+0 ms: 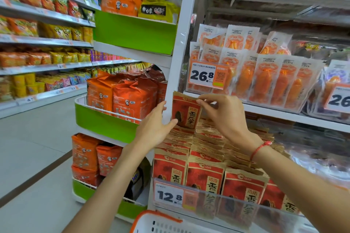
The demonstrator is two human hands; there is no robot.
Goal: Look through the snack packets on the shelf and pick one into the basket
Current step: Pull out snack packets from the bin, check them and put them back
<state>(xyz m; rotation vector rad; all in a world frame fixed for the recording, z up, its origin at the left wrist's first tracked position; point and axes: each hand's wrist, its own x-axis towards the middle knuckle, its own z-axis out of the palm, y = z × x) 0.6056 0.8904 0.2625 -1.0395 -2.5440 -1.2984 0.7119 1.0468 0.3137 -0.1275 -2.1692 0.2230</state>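
Hands (223,113) raised, both grips pinching red packet (186,111), left (155,125) seemingly by thumb.

Both my forearms bare, no sleeves in view. Right wrist: thin red braided cord bracelet (259,149) with a small knot or bead. My hands (154,122) ungloved, no rings visible.
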